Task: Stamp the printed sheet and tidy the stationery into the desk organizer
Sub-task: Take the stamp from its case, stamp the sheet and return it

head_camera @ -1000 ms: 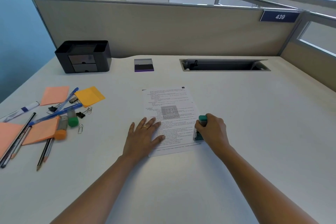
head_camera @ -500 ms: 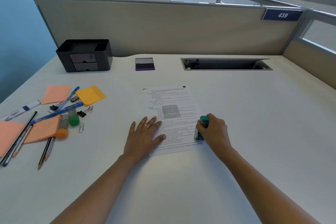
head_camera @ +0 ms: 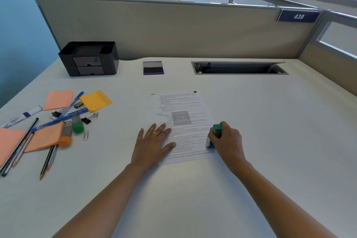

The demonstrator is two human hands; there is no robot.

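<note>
Nothing shifted since earlier frames: right hand stayed curled round green stamp, base down on printed sheet. Left hand lay flat, fingers spread, pinning sheet. Stamping apparently mid-press. Stationery lay left of left hand, untidied; desk organizer beyond.

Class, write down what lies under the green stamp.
The printed sheet, near its lower right edge, lies under the stamp that the right hand grips. Any ink mark is covered.
</note>
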